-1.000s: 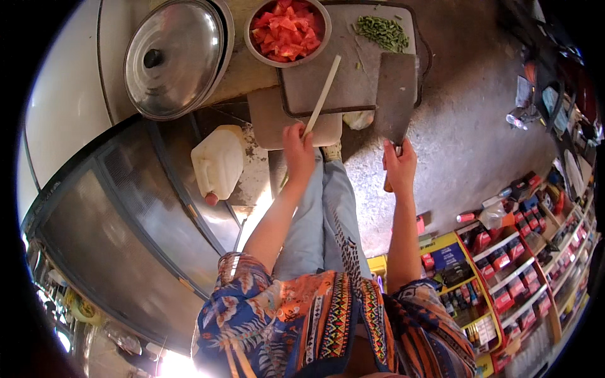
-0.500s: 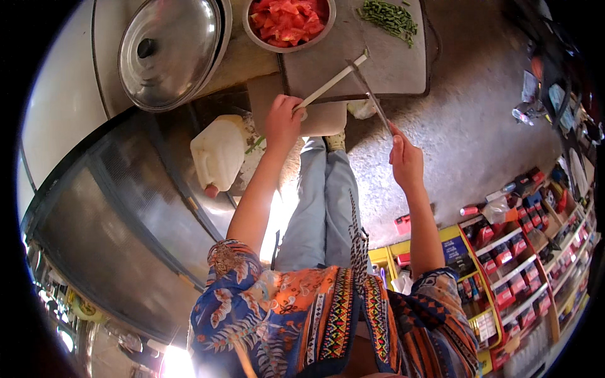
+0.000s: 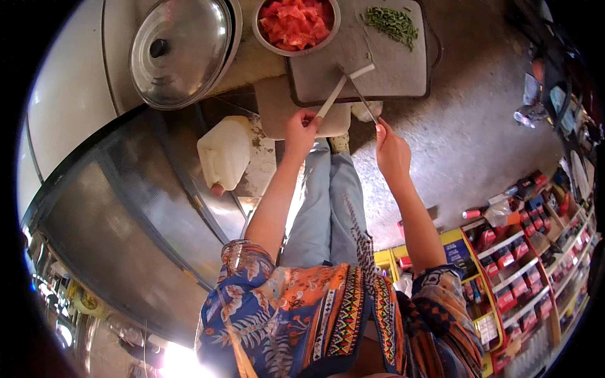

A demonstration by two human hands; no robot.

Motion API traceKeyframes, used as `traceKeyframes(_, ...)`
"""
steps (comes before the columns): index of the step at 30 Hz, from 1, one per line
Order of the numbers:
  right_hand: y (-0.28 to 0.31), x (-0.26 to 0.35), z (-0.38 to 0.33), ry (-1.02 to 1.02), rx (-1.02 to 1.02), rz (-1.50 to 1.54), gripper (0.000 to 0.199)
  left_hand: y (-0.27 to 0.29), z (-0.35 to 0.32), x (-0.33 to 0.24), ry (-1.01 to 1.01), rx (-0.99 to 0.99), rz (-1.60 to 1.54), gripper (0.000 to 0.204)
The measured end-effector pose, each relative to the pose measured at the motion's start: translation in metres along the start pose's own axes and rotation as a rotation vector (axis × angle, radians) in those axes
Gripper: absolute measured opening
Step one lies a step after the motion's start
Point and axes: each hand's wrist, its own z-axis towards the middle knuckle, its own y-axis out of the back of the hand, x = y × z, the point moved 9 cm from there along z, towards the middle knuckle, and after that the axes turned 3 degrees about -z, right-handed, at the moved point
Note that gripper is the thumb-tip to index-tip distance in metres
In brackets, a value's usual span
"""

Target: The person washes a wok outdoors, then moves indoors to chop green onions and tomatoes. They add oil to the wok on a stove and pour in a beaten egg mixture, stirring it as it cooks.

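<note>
My left hand is closed around the lower end of a long pale scallion, which slants up over the cutting board. In my right hand is a narrow knife, its blade crossing the scallion near the far end. Beyond the blade, a short white scallion piece lies at an angle to the stalk; whether it is fully severed I cannot tell. Chopped green pieces are heaped at the board's far right. Left of them stands a metal bowl of cut red tomato.
A large lidded metal pan sits at the far left. Below it stands a whitish plastic jug with a reddish cap. A pale, partly hidden item lies by the board's near edge. Shelves of red packages stand at the right.
The scallion's far end now sits at an angle past the blade, where before the stalk was straight. My right hand has moved left, and my left hand slightly right and nearer.
</note>
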Motion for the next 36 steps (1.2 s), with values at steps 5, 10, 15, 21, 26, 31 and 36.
traceKeyframes(5, 0.005, -0.006, 0.000, -0.061, 0.071, 0.141, 0.043, 0.010, -0.002, -0.015, -0.156, -0.194, 0.094, 0.017)
traceKeyframes(10, -0.005, -0.026, -0.019, -0.166, 0.008, 0.525, 0.044, -0.015, 0.029, -0.097, -0.591, -0.466, 0.472, 0.021)
traceKeyframes(15, -0.003, -0.039, -0.039, -0.354, -0.074, 0.819, 0.045, -0.070, 0.019, -0.130, -0.867, -0.429, 0.548, 0.025)
traceKeyframes(21, -0.004, -0.046, -0.032, -0.333, -0.066, 0.819, 0.053, -0.114, 0.041, -0.115, -0.727, -0.156, 0.508, 0.014)
traceKeyframes(26, -0.003, -0.038, -0.021, -0.292, -0.047, 0.825, 0.057, -0.095, 0.054, -0.088, -0.361, -0.326, 0.272, 0.012)
traceKeyframes(31, 0.000, -0.019, -0.018, -0.252, 0.010, 0.764, 0.059, -0.085, 0.067, -0.050, -0.203, -0.420, 0.003, 0.016)
traceKeyframes(36, -0.013, -0.015, -0.026, -0.309, 0.150, 0.746, 0.056, -0.087, 0.069, -0.046, -0.196, -0.429, 0.041, 0.018)
